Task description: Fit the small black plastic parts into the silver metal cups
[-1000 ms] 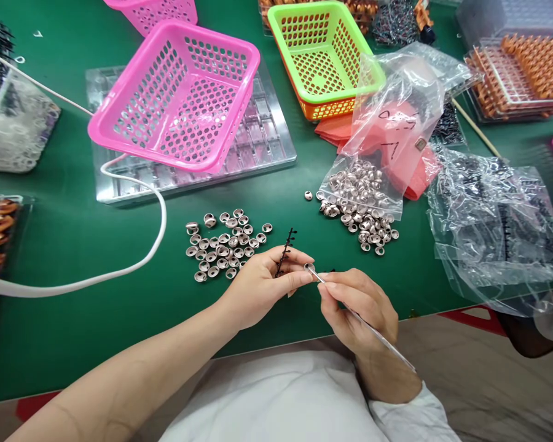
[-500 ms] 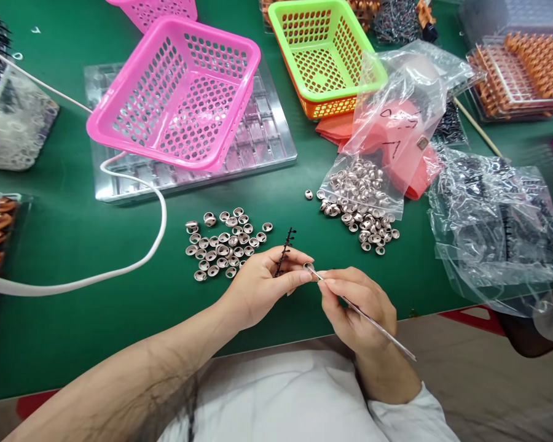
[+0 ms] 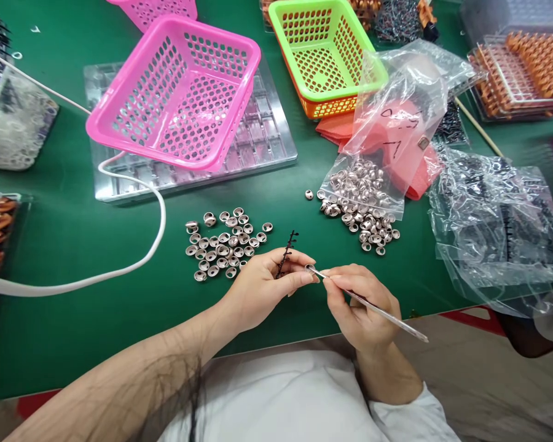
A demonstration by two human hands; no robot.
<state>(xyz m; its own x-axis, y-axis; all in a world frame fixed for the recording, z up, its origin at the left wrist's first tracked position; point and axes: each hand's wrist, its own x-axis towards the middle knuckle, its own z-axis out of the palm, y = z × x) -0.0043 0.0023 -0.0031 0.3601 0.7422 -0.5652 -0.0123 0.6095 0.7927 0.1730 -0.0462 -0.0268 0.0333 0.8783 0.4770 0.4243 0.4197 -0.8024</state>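
The right hand [image 3: 368,307] has edged rightward, swinging the back end of its rod [image 3: 387,314] upward. Its fingers pinch the rod, whose tip meets a metal ring [image 3: 309,267] gripped at the left hand's [image 3: 258,288] fingertips; a black strip [image 3: 286,253] pokes up between those fingers. Loose rings [image 3: 233,241] lie just beyond them.

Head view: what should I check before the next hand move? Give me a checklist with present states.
1. Slim, straight, silvery tool gripped in right hand: ok.
2. Thin black strip with short side stubs held in left hand: ok.
3. Small round silvery part at the left fingertips, by the tool's tip: ok.
4. Tip seated inside that part: cannot tell; too small.
5. Right-side pile of round silvery metal parts all within the clear plastic bag: not ok; some lie outside on the green table.
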